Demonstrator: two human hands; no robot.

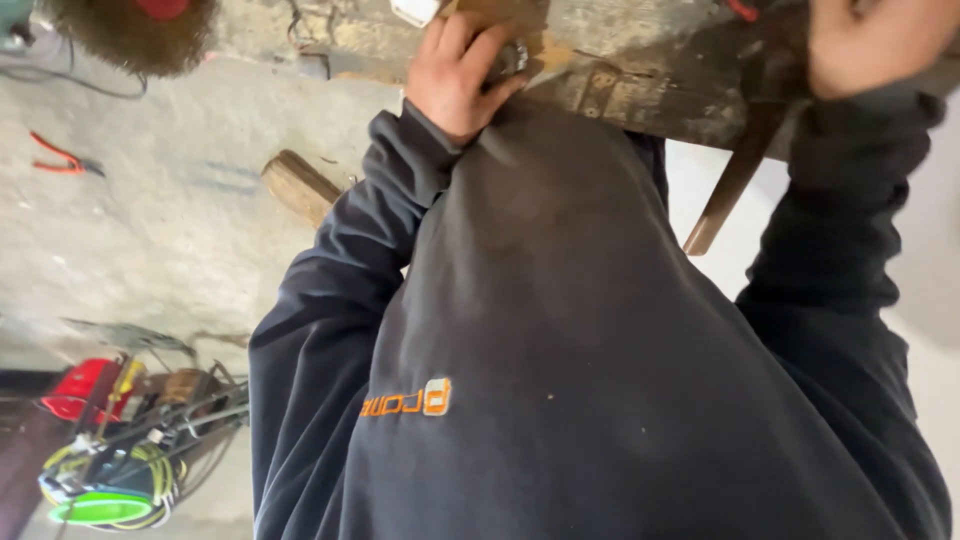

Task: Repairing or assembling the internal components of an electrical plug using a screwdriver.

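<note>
Up at the worn wooden table [640, 95], the left hand [455, 70] curls closed around a small dark metal object [508, 62] at the table's edge. The right hand [870, 40] presses there too, its grip unclear. Held only by fingertips at the rim, the object could slip to the floor [150, 200].

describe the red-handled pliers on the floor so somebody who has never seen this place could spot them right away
Start from the wide pale concrete floor left of the person's dark sleeve. Near its upper left edge, apart from the wooden block and far above the heap of tools and green cable at the bottom, lie the pliers. They are the only thin item there, with two spread red handles meeting at a dark head.
</note>
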